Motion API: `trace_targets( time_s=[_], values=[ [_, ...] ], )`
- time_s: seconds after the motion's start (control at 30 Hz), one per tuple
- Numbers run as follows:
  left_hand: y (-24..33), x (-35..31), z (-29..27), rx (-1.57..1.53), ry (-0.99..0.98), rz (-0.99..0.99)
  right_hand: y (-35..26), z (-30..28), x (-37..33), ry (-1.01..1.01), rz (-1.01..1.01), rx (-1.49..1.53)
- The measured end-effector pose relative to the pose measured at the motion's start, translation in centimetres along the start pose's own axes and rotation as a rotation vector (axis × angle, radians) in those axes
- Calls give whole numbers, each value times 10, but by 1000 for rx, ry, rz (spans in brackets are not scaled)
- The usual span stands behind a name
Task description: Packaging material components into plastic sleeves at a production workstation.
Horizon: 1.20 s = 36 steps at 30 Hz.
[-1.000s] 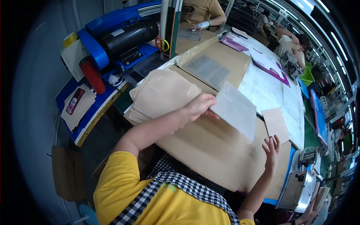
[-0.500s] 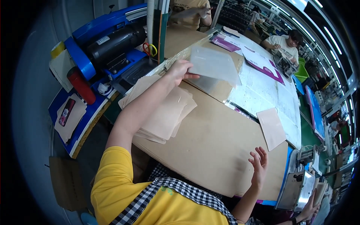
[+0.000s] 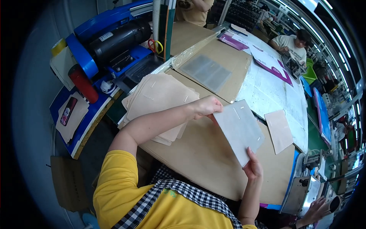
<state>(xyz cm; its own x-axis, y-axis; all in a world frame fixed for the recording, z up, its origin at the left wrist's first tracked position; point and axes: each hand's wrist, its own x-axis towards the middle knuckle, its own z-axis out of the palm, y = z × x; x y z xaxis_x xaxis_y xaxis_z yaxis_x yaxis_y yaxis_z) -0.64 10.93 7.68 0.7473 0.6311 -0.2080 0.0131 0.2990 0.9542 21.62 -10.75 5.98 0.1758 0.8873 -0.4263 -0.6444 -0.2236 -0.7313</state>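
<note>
Between my two hands a thin grey plastic sheet [image 3: 241, 130] with small slots is held tilted above the cardboard-covered table. My left hand [image 3: 207, 107] pinches its left corner. At the near edge my right hand [image 3: 253, 166] grips it, thumb on top. To the left lies a stack of beige sheets [image 3: 162, 93] with rounded corners and slots, partly behind my left forearm. Another translucent sheet [image 3: 206, 72] rests on a piece of cardboard [image 3: 238, 63] farther back. A single beige sheet [image 3: 279, 131] lies to the right.
A blue machine with a black motor [image 3: 120, 42] stands at the left, near red-handled scissors [image 3: 155, 46]. A phone [image 3: 68, 111] lies on beige sheets on the side table. Another person's hand [image 3: 315, 210] is at lower right; white-and-purple printed sheets [image 3: 268, 65] lie at the back.
My left hand has brought the plastic sheet nearer and to the right, off the far cardboard. My right hand, empty and raised before, now grips the sheet's near edge.
</note>
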Motion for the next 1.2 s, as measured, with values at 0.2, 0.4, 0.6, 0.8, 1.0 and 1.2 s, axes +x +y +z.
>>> trace_targets(
  time_s=[0.2,0.4,0.6,0.8,1.0,1.2],
  values=[
    [41,44,-41,134,471,209,-27,-19,15,-349,-53,74],
    [102,56,-126,-87,797,251,-19,34,-18,-115,-154,-69],
    [28,-51,-94,1021,683,214,-5,-16,-27,-117,-206,-197],
    [-38,-110,-62,1130,648,340,2,20,-22,-153,-34,-263],
    [-1,-114,-40,484,564,116,30,52,-14,-216,-53,-279],
    [-80,-72,52,1121,154,475,52,19,-16,-46,-89,-221]
  ],
)
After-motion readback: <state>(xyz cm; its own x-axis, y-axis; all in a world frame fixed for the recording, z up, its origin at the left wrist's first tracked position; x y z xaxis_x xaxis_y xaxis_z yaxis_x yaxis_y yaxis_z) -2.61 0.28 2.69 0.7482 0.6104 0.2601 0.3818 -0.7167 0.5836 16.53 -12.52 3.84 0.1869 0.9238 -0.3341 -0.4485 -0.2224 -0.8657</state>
